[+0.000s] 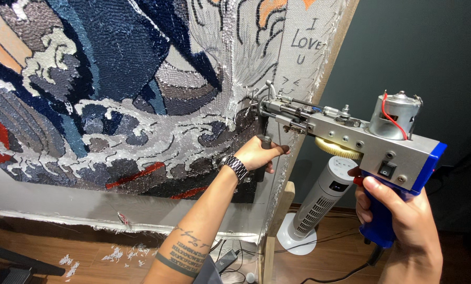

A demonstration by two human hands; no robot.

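A tufting gun (372,144) with a grey metal body, blue grip, yellow gear and silver motor points left at a stretched tufting cloth (141,94). My right hand (398,221) grips the blue handle at lower right. My left hand (259,155), with a metal wristwatch, holds the gun's black front handle close to the cloth. The needle tip (259,105) touches the cloth near its right edge, where a dark patch is tufted. The cloth bears a wave picture in blue, grey, white, red and orange yarn.
The wooden frame post (277,221) runs down the cloth's right side. A white tower fan (314,210) stands on the wood floor behind it. Cables and a power adapter (230,257) lie below. Yarn scraps (114,255) dot the floor. A dark wall fills the right.
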